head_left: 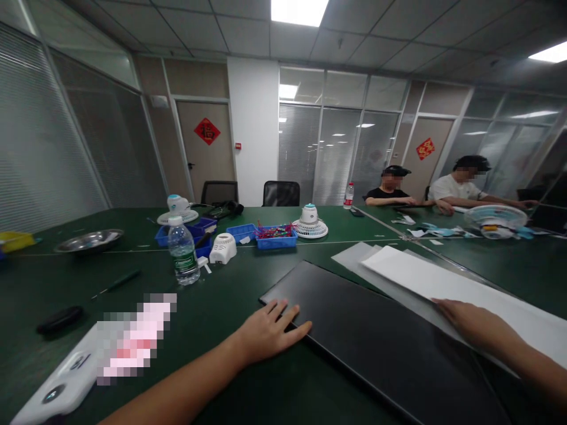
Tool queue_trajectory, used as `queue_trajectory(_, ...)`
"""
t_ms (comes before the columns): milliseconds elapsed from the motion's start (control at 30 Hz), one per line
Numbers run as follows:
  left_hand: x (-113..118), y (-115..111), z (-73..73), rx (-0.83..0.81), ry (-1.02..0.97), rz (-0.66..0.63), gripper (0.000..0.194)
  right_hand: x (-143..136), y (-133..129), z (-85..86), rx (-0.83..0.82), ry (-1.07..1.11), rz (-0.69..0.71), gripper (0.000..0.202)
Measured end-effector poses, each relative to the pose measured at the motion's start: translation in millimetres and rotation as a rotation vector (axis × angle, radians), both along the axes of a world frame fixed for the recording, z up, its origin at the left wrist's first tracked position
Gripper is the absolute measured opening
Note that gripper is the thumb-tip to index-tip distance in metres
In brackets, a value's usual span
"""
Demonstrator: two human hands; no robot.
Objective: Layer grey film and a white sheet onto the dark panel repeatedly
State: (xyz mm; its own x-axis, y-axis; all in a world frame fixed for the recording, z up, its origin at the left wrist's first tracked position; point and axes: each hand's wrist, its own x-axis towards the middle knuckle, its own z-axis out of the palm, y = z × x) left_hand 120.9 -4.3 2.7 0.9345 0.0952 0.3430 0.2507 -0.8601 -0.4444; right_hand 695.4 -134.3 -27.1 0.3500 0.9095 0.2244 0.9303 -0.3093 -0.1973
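The left hand lies flat, fingers spread, on the near-left corner of a black panel. The right hand rests open on its far edge, against a white sheet; neither hand grips anything. The panel lies on the green table, its long axis running from centre toward the lower right, where the frame cuts it off. Left of it stand a bottle, blue trays and small fans. Two people sit well beyond.

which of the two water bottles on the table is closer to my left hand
The bottle with the green label, standing beside the blue trays, is closer to your left hand. The red-labelled one stands far across the table, near the seated people.
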Motion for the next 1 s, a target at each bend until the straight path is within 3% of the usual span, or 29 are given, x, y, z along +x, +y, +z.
queue_trajectory(167,-100,-16,-4.3,-0.040,0.132,0.242,0.065,16,0,-1.5,-0.056,-0.026,-0.070,0.041)
queue_trajectory(267,-129,-29,-19.3,-0.121,0.150,0.385,0.077,-13,6,7.9,0.054,0.013,-0.113,0.048)
queue_trajectory(367,-130,-39,-30.9,-0.209,0.124,0.464,0.077,-83,22,22.9,0.176,0.034,0.009,0.052)
queue_trajectory(467,-113,-43,-25.4,-0.264,0.154,0.490,0.070,-174,43,31.7,0.180,0.060,0.267,0.047)
queue_trajectory(567,-101,-37,-9.2,-0.270,0.220,0.380,0.065,-258,63,31.7,0.072,0.013,0.486,0.048)
queue_trajectory(667,-103,-25,-1.0,-0.211,0.060,0.228,0.046,-319,78,29.7,-0.048,-0.018,0.716,0.046)
queue_trajectory(767,-116,-12,-2.8,-0.168,-0.277,0.162,0.016,-353,83,31.8,-0.130,0.007,0.852,0.044)
queue_trajectory(900,-131,-2,-2.0,-0.285,-0.544,0.357,0.028,-368,82,39.3,-0.179,0.067,0.952,0.046)
queue_trajectory(1000,-135,3,0.2,-0.407,-0.403,0.531,0.054,-354,87,42.6,-0.167,0.109,0.998,0.045)
